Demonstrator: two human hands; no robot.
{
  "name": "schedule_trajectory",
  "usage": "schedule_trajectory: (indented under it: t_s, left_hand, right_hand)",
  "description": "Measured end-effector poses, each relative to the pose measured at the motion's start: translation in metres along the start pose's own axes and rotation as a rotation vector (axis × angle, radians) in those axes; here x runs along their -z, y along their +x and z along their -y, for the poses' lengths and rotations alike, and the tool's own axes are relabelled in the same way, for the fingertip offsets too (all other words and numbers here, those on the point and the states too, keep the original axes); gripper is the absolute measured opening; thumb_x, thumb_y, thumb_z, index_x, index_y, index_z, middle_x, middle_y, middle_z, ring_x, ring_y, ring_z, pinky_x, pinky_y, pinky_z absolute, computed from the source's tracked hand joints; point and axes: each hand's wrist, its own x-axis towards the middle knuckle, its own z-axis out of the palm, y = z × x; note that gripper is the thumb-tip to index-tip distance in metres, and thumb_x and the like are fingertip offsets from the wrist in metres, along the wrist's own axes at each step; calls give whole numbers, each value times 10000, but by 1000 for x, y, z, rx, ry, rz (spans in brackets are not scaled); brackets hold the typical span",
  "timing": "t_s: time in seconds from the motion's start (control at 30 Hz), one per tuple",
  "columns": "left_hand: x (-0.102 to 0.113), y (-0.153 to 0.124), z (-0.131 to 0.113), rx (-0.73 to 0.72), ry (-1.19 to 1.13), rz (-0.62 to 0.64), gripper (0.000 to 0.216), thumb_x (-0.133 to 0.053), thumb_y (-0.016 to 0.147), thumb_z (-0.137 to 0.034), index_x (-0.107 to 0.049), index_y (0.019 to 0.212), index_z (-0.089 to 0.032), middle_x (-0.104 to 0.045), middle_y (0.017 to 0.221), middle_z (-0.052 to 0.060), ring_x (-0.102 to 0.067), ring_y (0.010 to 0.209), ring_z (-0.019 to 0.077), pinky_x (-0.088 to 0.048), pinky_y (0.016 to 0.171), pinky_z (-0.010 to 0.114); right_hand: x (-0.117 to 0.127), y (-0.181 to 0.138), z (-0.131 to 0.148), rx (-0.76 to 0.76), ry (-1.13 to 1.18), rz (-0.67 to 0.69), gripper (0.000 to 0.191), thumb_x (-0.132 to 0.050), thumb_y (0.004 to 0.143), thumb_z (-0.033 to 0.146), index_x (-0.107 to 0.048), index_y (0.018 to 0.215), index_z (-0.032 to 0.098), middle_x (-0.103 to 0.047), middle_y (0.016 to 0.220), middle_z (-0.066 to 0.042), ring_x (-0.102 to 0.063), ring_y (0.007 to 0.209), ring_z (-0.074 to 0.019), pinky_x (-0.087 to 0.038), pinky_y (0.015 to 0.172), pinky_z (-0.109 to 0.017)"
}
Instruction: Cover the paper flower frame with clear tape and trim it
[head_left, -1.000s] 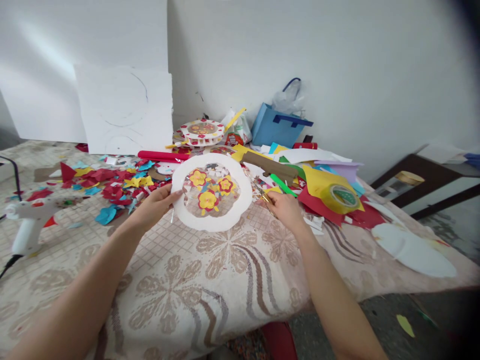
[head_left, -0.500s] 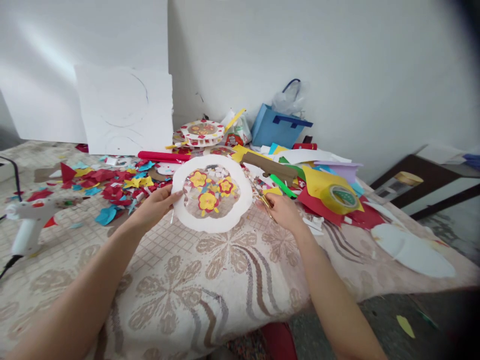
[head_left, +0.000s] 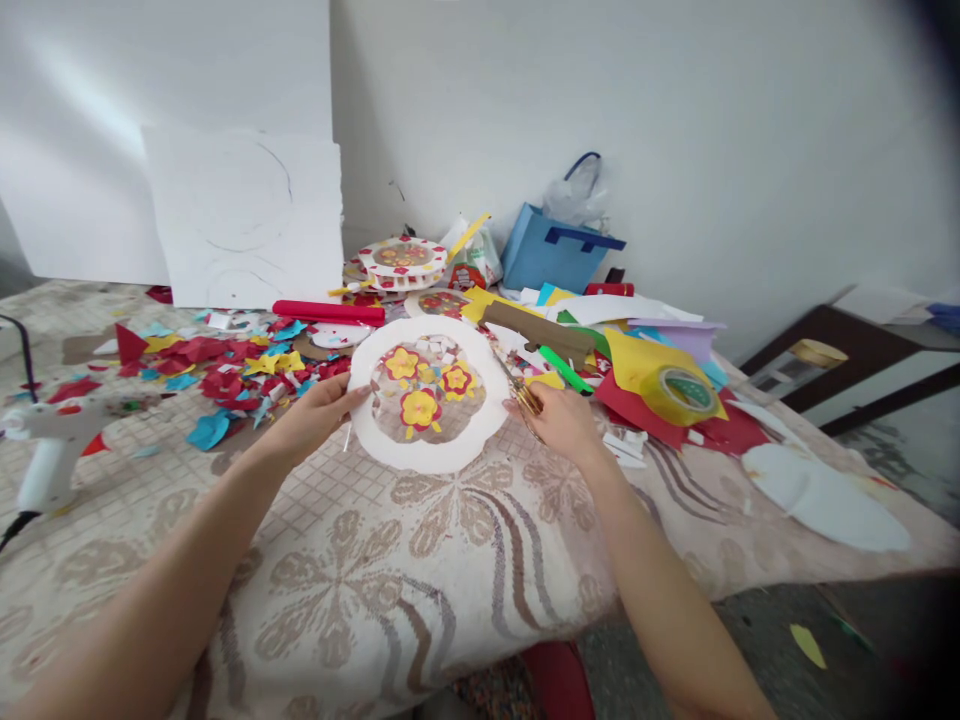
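Observation:
My left hand [head_left: 330,405] pinches the left rim of a round white foam ring [head_left: 420,457], held a little above the tablecloth. A clear sheet fills the ring's middle, with several yellow and red paper flowers [head_left: 420,408] on it. In my right hand [head_left: 561,415] are gold-handled scissors [head_left: 521,385], their blades pointing up and left along the ring's right edge. Whether the blades touch the foam I cannot tell. A thin white strip hangs below my left fingers.
Coloured paper scraps [head_left: 225,375] lie at left, by a white glue gun [head_left: 56,455]. A finished-looking round box [head_left: 405,262] and blue bag [head_left: 555,250] stand behind. At right are a tape roll [head_left: 682,390], paper sheets and a white foam piece [head_left: 825,500].
The ring has shifted slightly right and down, with my left hand following it. The scissors stay at its right edge, and my right fingertips now come close to the rim.

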Motion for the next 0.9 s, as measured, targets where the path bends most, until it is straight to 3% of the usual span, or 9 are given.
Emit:
schedule_trajectory:
  t_s: [0.27, 0.63, 0.9]
  left_hand:
    - [-2, 0, 2, 10, -4, 7, 475, -716, 692, -445, -637, 1068, -166, -716, 1013, 85, -664, 919, 234, -518, 859, 365]
    - [-2, -2, 0, -9, 32, 16, 456, -680, 729, -434, -637, 1099, -170, -712, 1019, 101, -668, 888, 232, -543, 799, 360]
    - [3, 0, 3, -4, 44, 18, 416, -686, 730, -426, -652, 1059, -173, -717, 993, 96, -670, 901, 241, -557, 771, 350]
  right_hand:
    - [-1, 0, 5, -36, -38, -29, 422, -429, 887, 591, -555, 795, 199, -648, 700, -49, -591, 660, -201, -176, 517, -270]
    - [-6, 1, 2, -45, -3, -70, 452, -432, 888, 597, -554, 726, 194, -623, 650, -46, -550, 615, -180, -174, 511, -263]
    - [-10, 5, -7, -58, 416, -29, 489, -368, 890, 599, -537, 670, 197, -542, 569, -16, -504, 558, -154, -265, 506, -248]
